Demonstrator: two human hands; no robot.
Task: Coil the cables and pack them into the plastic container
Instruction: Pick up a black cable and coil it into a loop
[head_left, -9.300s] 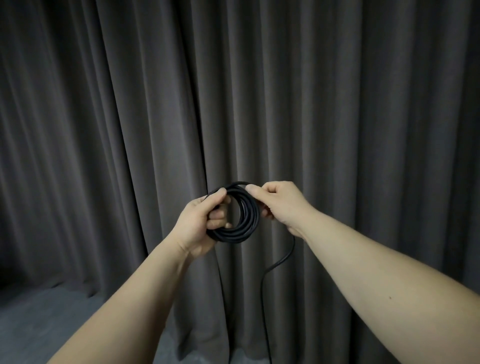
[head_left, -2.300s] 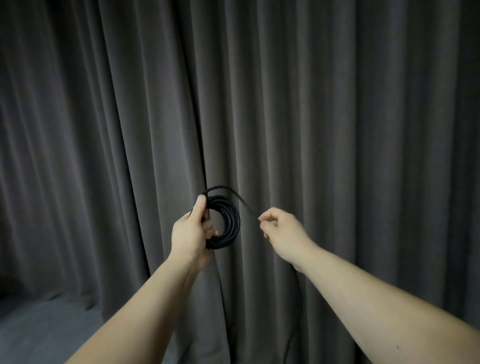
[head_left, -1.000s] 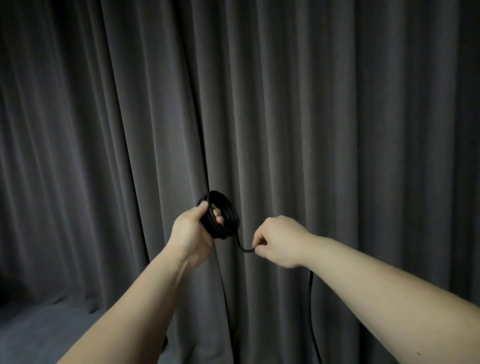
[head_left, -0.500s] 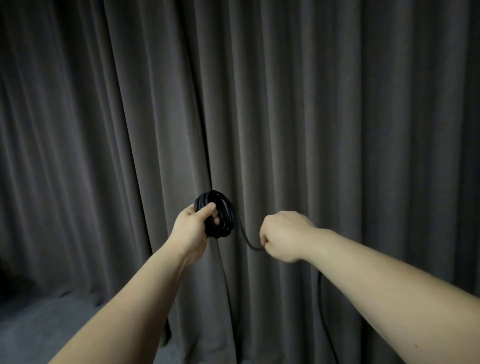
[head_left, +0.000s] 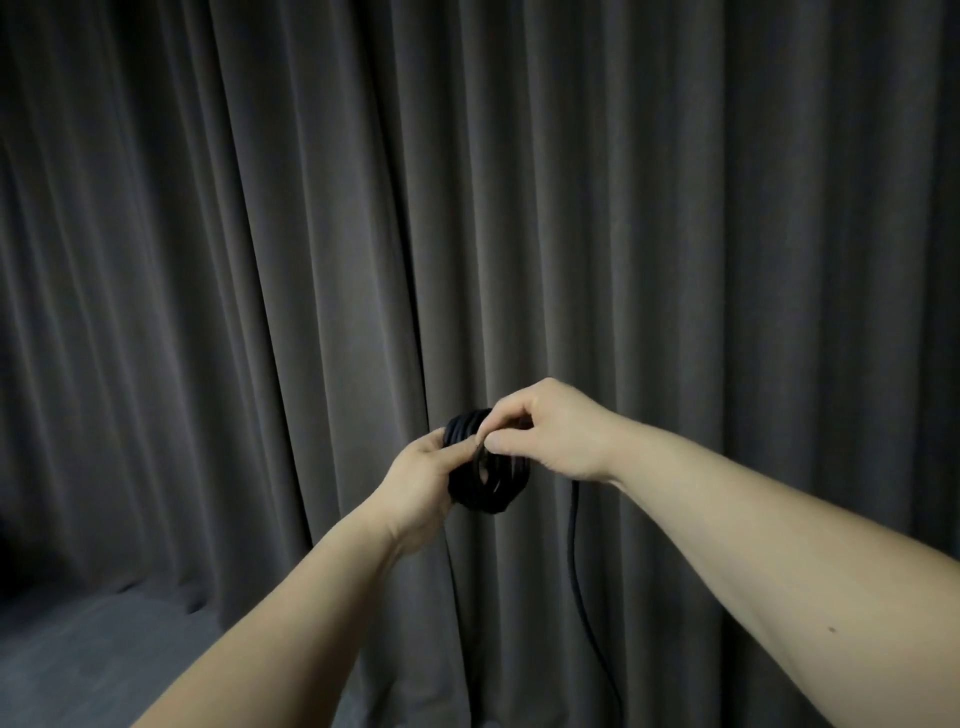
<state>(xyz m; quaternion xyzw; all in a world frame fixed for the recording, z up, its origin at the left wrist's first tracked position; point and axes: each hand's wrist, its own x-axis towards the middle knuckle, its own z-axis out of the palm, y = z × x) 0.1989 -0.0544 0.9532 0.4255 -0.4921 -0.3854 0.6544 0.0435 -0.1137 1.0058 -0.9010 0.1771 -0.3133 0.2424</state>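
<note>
A black cable coil (head_left: 491, 483) of several loops is held up in front of me at chest height. My left hand (head_left: 421, 478) grips the coil's left side, thumb across the top. My right hand (head_left: 545, 431) pinches a strand of the cable at the coil's upper right edge, touching the left thumb. The loose tail of the cable (head_left: 582, 582) hangs down from under my right hand and runs out of the bottom of the view. No plastic container is in view.
A dark grey pleated curtain (head_left: 675, 208) fills the background. A strip of dark grey floor (head_left: 93, 654) shows at the lower left, where the curtain's hem meets it.
My right hand has moved up and left from beside the coil and now laps the strand onto the coil's top. The left hand keeps its grip on the coil.
</note>
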